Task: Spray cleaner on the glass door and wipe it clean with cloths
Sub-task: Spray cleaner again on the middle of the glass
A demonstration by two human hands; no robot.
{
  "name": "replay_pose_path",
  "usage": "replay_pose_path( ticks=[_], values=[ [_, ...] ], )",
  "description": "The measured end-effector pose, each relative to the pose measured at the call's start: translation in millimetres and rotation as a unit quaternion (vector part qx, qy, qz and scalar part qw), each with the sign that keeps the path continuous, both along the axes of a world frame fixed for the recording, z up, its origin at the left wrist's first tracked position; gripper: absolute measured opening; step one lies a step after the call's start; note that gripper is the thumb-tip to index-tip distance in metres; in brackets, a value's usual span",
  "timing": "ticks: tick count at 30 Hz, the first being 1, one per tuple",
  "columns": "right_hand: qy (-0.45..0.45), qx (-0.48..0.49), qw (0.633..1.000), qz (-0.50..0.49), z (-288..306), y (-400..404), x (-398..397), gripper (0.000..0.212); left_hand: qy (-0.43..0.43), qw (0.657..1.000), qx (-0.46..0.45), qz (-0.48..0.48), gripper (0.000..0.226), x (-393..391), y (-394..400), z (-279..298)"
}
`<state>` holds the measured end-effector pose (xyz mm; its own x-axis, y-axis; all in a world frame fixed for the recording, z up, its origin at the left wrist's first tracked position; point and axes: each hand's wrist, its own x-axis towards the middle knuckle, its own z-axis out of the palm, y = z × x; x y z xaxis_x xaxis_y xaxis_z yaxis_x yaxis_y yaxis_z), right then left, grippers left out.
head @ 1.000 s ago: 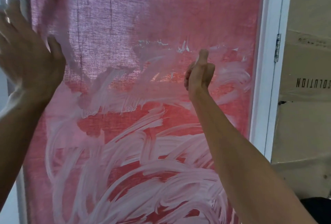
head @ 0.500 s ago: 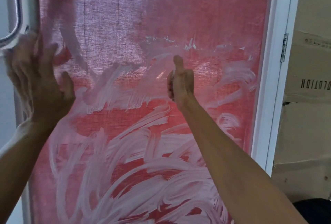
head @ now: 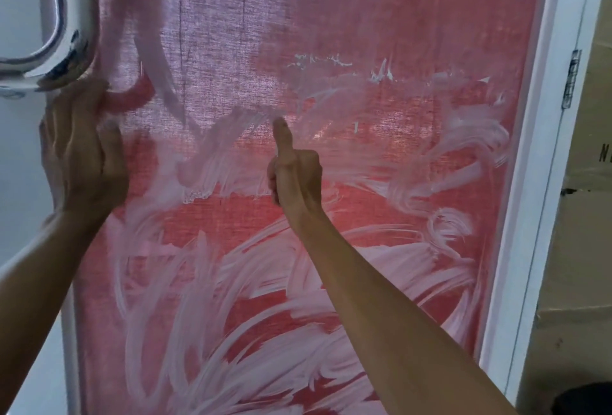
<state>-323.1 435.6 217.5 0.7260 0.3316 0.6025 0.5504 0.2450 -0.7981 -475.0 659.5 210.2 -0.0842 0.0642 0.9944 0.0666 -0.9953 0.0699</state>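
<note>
The glass door (head: 331, 50) fills the view, upright, with a red cloth curtain showing through it and white cleaner smears (head: 265, 282) swirled over its lower half and middle. The right hand (head: 294, 176) is at the centre of the pane, fingers curled into a fist and the thumb straight up with its tip against the glass; it holds nothing visible. The left hand (head: 82, 149) lies against the pane's left edge just below the chrome door handle (head: 63, 60), fingers extended upward and close together, gripping nothing. Compared with half a second earlier, the left hand has shifted right onto the glass edge, and the right thumb sits slightly lower on the pane.
</note>
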Motion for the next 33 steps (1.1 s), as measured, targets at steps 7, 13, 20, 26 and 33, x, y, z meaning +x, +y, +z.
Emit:
replay_pose_path(
  ticks=[7, 13, 20, 26, 33],
  values=[
    [0.001, 0.048, 0.999, 0.011, 1.2, 2.6, 3.7, 0.079, 0.019, 0.995, 0.080, 0.057, 0.055, -7.9, 0.6, -15.2],
    [-0.039, 0.002, 0.999, 0.003, -10.1, 15.8, -1.9, 0.097, 0.013, 0.990, 0.082, 0.114, 0.046, -13.3, 4.8, -17.1],
    [-0.043, -0.100, 0.993, 0.036, -35.3, 20.0, -12.5, 0.087, 0.012, 0.995, -0.002, 0.098, 0.031, -15.9, 22.5, -19.9],
    [-0.028, -0.020, 0.999, 0.013, -59.4, 15.8, -13.1, 0.099, 0.030, 0.997, -0.019, 0.076, 0.043, -15.7, 49.3, -25.0],
    [-0.064, -0.004, 0.998, -0.014, -62.3, 22.3, -39.9, 0.070, 0.013, 0.994, -0.010, 0.108, 0.038, -17.0, 19.5, -21.3]
  ],
)
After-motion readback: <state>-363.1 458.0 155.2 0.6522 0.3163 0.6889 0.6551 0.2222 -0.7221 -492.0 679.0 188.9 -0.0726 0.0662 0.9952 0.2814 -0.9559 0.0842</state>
